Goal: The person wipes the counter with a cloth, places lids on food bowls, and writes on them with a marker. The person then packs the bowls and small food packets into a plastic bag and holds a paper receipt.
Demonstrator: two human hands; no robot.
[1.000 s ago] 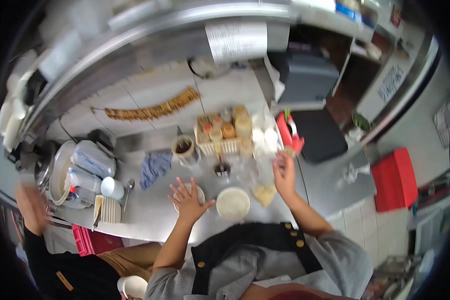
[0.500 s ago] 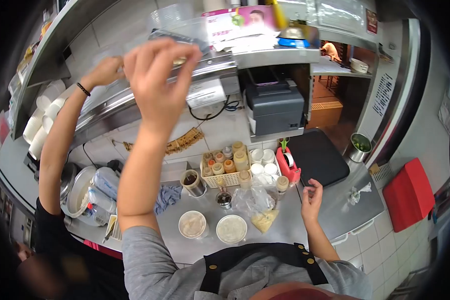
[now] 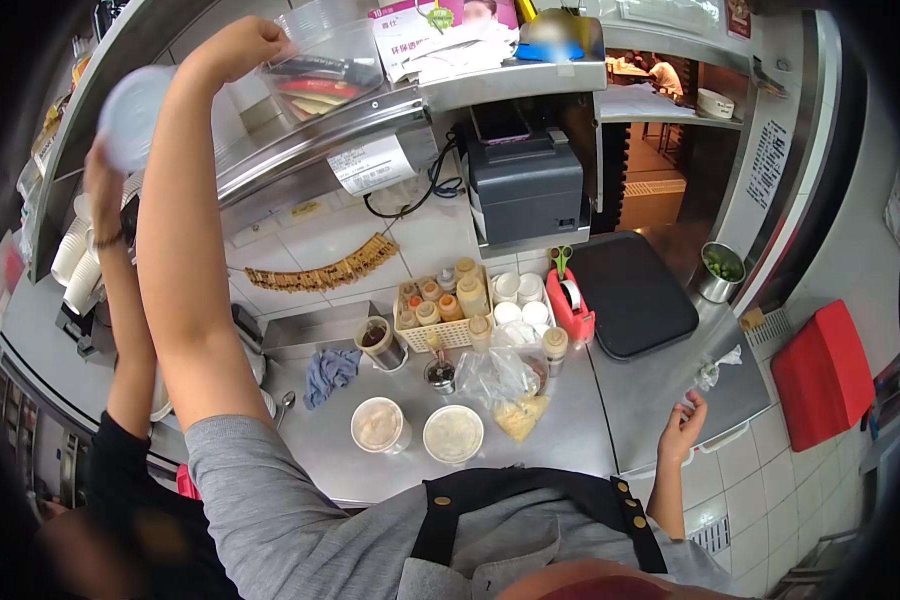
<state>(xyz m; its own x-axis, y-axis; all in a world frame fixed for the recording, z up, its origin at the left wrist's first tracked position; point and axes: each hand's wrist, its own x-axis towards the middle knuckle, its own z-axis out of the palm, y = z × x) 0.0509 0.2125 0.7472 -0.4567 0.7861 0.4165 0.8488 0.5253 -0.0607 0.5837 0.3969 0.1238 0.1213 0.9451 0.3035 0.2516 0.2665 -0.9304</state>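
My left hand point(image 3: 240, 48) is raised to the upper shelf, its fingers closed beside a clear plastic bin point(image 3: 325, 80). Whatever those fingers may hold is too small to make out. Low at the right, my right hand point(image 3: 682, 428) hovers near the counter edge, fingers loosely bent and apart, with nothing in it. Two open round tubs with pale contents, a left one point(image 3: 380, 425) and a right one point(image 3: 453, 434), stand on the steel counter. Beside them lies a clear bag of yellowish food point(image 3: 519, 414).
A co-worker's arm point(image 3: 130, 300) reaches up at the left with a translucent round container point(image 3: 138, 118). Behind the tubs are a sauce-bottle basket point(image 3: 442, 334), white cups point(image 3: 520, 300), a red tape dispenser point(image 3: 571, 308) and a blue cloth point(image 3: 331, 376). A black board point(image 3: 632, 295) lies right.
My left hand has moved up and left to the shelf bin. My right hand has shifted right and slightly down. The co-worker's raised hand now has a translucent container.
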